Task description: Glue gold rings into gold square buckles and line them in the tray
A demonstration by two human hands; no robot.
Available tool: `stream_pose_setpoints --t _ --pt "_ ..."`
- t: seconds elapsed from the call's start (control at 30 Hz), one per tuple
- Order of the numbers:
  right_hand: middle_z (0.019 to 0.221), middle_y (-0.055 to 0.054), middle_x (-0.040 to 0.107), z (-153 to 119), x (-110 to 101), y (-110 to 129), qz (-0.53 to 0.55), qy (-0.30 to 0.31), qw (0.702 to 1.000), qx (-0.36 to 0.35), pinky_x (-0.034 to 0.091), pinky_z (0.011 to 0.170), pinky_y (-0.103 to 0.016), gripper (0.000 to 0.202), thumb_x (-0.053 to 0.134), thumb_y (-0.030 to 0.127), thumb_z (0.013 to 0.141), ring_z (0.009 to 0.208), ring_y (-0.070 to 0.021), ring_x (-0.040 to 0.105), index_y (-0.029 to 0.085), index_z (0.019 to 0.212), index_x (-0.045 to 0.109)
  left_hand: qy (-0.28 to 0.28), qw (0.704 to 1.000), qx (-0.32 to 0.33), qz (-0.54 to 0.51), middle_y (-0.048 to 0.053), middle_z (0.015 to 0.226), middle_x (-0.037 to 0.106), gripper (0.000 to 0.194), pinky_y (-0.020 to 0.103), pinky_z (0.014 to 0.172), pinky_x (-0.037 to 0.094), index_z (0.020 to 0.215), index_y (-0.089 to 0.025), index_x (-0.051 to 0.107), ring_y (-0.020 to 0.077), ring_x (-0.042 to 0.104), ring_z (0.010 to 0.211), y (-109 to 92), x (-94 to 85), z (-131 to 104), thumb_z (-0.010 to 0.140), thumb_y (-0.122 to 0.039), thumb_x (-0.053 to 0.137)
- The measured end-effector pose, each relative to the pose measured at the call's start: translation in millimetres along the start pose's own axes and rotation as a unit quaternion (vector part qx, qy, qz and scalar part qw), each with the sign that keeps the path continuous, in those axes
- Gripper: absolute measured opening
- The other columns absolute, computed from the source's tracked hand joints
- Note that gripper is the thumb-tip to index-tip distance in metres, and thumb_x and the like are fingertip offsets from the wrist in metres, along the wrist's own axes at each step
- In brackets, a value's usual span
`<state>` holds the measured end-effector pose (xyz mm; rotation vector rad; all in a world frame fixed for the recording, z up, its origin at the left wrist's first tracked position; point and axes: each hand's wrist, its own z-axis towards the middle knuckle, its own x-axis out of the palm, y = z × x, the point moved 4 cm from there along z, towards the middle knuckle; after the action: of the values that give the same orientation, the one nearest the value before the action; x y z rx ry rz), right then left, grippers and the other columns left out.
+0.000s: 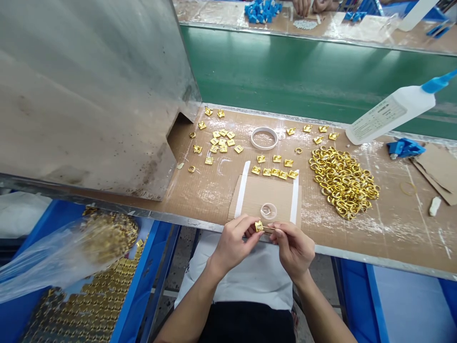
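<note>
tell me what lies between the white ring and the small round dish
Gold square pieces, then a bare stretch of cardboard pad, in the head view.

The one view is from the camera worn on my head, facing forward and down over my white-covered lap. It sits near enough to show my left hand and right hand at lower middle, and takes in the worktop as far as the green divider and beyond. Another person's hands, cut by the top edge, are hard to make out.
</note>
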<state>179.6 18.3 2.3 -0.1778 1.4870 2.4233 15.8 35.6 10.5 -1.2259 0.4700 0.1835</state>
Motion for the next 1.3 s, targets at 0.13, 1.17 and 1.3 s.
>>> stream_pose_setpoints --t 0.13,1.17,1.3 --pt "0.089 -0.006 0.078 -0.1 -0.2 -1.1 -0.010 -0.002 1.000 0.005 0.058 0.047 -0.023 0.014 0.060 0.014 0.097 0.056 -0.0138 0.068 0.022 0.102 0.071 -0.001 1.000 -0.003 -0.001 0.002 0.078 0.066 0.011 0.024 0.062 0.054 0.104 -0.017 0.066 0.0134 0.062 0.062 0.1 -0.1 -0.3 0.097 -0.024 0.060" --pt "0.089 -0.005 0.079 5.6 1.7 4.6 -0.008 0.011 1.000 -0.019 0.060 0.052 -0.024 0.014 0.060 0.015 0.098 0.056 -0.0143 0.070 0.023 0.102 0.071 0.000 1.000 -0.004 -0.004 0.003 0.080 0.067 0.012 0.024 0.062 0.054 0.104 -0.017 0.066 0.0135 0.063 0.064 0.5 0.9 -0.2 0.098 -0.024 0.059" --pt "0.088 -0.006 0.079 6.1 2.6 6.6 0.005 0.023 1.000 -0.016 0.058 0.049 -0.024 0.013 0.060 0.016 0.098 0.056 -0.0145 0.069 0.022 0.101 0.071 0.004 1.000 -0.012 -0.006 0.003 0.081 0.067 0.012 0.024 0.062 0.054 0.104 -0.018 0.066 0.0137 0.063 0.065 1.5 1.8 -1.3 0.098 -0.025 0.060"
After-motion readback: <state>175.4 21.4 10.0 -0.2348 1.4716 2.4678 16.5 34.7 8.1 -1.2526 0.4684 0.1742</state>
